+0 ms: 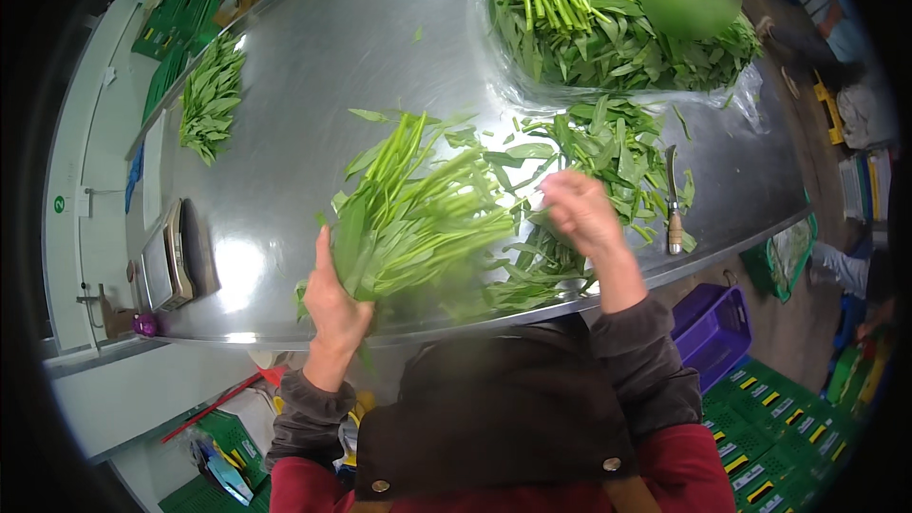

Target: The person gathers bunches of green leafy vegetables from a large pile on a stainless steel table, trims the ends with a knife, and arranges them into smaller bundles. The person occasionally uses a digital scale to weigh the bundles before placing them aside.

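Observation:
My left hand [334,312] grips a large bunch of leafy greens [418,209] with long green stems, which looks like water spinach. The bunch slants over the near part of the metal table, its cut stem ends toward the right and partly smeared by motion. To the right of the stems, my right hand [581,214] is raised with fingers curled together; whether a bit of leaf is between them does not show. Under and beyond that hand lies a heap of loose leaves and stems [617,147]. A curved knife with a wooden handle [674,228] rests right of the heap.
At the far right, a big pile of greens [608,28] sits on clear plastic wrap [741,100]. A smaller bunch [212,100] lies far left, above a weighing scale [168,261]. Off the table's right edge stand a purple crate [727,323] and green crates [779,418].

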`<control>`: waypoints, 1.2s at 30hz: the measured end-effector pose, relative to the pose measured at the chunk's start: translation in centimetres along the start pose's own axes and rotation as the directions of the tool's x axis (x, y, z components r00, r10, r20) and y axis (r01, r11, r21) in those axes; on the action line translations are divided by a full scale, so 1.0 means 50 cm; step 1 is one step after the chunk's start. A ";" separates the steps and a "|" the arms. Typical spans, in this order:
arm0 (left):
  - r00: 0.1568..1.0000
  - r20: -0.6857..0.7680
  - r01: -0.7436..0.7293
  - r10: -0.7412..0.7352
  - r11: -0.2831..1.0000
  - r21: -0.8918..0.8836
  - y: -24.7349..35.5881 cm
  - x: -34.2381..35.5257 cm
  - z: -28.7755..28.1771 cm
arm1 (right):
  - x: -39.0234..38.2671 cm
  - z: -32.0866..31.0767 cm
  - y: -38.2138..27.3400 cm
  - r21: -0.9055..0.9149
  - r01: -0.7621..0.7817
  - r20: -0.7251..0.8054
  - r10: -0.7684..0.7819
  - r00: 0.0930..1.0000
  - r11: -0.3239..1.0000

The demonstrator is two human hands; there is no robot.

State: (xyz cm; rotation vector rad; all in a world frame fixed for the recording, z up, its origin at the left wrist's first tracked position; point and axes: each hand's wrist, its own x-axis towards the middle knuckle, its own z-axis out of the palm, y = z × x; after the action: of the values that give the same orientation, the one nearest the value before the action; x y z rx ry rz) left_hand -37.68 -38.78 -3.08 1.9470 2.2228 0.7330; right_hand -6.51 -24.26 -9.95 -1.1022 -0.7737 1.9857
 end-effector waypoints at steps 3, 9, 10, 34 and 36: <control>1.000 -0.015 -0.017 0.017 1.000 0.024 -0.005 0.006 0.004 | -0.016 0.049 -0.037 -0.271 0.134 -0.031 -0.148 0.989 0.953; 0.998 0.002 0.064 -0.064 0.997 -0.048 -0.011 0.005 0.007 | 0.019 0.018 -0.071 0.346 0.367 -0.314 -0.262 0.913 0.863; 0.997 -0.001 0.082 -0.082 0.996 -0.024 -0.014 0.005 0.001 | 0.017 -0.004 -0.094 0.230 0.456 -0.329 -0.373 0.868 0.860; 0.999 0.030 -0.012 0.012 1.000 0.001 0.007 -0.001 0.000 | -0.014 0.052 -0.048 0.293 0.041 0.363 -0.151 0.919 0.955; 1.000 0.013 -0.006 0.006 1.000 -0.018 0.001 -0.001 0.000 | -0.006 0.011 -0.061 0.141 0.005 0.345 -0.054 0.937 0.990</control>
State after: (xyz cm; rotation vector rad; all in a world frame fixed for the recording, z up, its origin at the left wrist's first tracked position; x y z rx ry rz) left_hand -37.60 -38.83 -3.08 1.9455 2.1958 0.7369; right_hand -5.97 -22.87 -7.19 -0.6602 -0.8109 2.2037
